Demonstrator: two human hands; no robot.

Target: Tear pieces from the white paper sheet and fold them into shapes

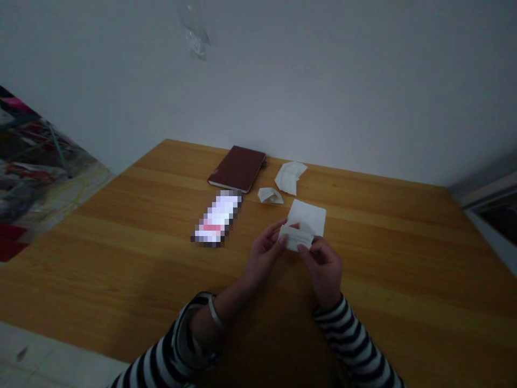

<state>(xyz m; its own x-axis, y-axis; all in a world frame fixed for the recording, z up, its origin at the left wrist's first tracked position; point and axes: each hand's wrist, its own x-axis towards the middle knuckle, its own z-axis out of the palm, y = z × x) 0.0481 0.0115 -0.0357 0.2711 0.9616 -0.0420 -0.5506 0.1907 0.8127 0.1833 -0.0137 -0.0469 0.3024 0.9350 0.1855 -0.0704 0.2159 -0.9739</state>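
A small folded piece of white paper (297, 238) is pinched between my two hands above the wooden table. My left hand (262, 256) grips its left end, thumb in front and fingers behind. At the right end, my right hand (324, 267) holds it between thumb and fingers. Just beyond it a square white sheet (309, 216) lies flat, its near edge partly covered by the held paper and my fingers. Farther back lie a small folded paper (270, 195) and a larger creased paper (290, 177).
A dark red notebook (238, 168) lies near the table's back edge. Closer to me is a phone (218, 218) with its screen lit and blurred out. A pale wall (323, 81) stands behind the wooden table (141, 226). Cluttered items (32, 145) are on the floor at left.
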